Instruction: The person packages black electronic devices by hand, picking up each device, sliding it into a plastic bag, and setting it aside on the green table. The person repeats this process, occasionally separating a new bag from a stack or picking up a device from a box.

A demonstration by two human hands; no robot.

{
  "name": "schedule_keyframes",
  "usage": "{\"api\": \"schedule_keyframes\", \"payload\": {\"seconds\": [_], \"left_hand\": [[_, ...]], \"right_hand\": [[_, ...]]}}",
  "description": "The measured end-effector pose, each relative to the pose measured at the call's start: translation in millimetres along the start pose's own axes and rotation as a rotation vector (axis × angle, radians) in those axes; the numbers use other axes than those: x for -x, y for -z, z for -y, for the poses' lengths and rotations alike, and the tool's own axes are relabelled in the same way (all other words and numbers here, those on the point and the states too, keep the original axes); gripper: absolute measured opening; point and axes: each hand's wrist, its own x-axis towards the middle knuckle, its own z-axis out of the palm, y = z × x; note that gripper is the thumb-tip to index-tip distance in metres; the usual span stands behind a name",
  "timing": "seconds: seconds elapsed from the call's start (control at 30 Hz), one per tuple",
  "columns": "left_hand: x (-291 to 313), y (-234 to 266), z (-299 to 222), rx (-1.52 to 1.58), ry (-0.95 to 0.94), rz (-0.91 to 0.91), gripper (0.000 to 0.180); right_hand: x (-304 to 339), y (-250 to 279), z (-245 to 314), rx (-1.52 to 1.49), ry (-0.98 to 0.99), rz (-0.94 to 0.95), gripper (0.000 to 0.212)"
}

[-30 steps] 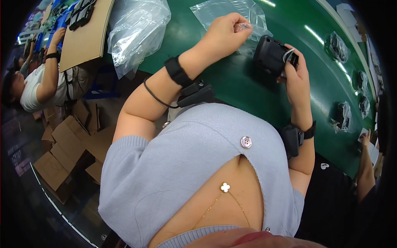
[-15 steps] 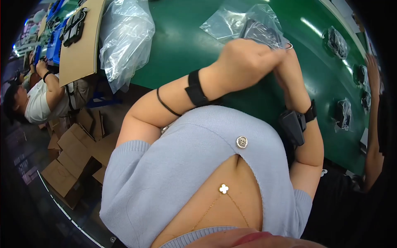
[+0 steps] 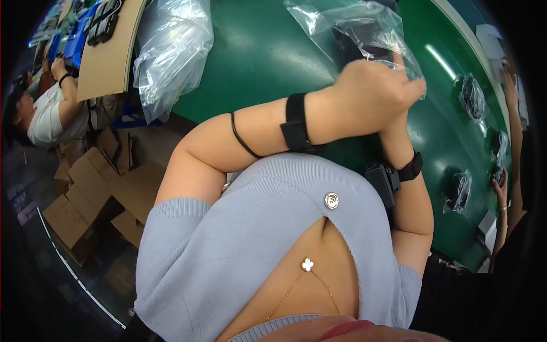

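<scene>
A clear plastic bag [image 3: 393,31] with a black object [image 3: 353,39] inside it is at the top, right of centre, over the green table. My left hand [image 3: 373,94] is closed, palm turned away, and pinches the bag's near edge at its right side. Behind it, my right hand [image 3: 393,128] is mostly covered. One of its fingers shows straight up against the bag, which it appears to hold; its other fingers are hidden. I cannot make out the exact kind of the black object through the creased film.
Crumpled clear plastic [image 3: 174,51] lies left on the green table [image 3: 245,51], beside a cardboard sheet [image 3: 108,68] bearing black devices. Bagged dark items [image 3: 473,98] lie right, where another person's hand [image 3: 501,191] touches one. A co-worker [image 3: 48,117] and cartons [image 3: 91,185] are left.
My left hand has moved right across my right wrist, drawing the bag's edge rightward. At the right, another person's hand has come to a bagged item. The whole view has turned slightly.
</scene>
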Motion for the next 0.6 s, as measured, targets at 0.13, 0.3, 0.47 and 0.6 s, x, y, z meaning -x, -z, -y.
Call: {"api": "schedule_keyframes", "payload": {"seconds": [0.13, 0.3, 0.47, 0.6], "left_hand": [[7, 11, -24, 0.077, -0.017, 0.252, 0.010], [30, 35, -26, 0.296, 0.065, 0.189, 0.020], [36, 76, 41, 0.162, 0.012, 0.138, 0.042], [64, 58, 106, -0.101, 0.037, 0.260, 0.037]], "right_hand": [[-9, -1, 21, -0.166, -0.012, -0.043, 0.042], [-20, -12, 25, -0.332, -0.300, 0.073, 0.036], [-1, 6, 7, -0.339, -0.003, 0.144, 0.031], [-1, 5, 37, -0.311, -0.273, 0.115, 0.034]]}}
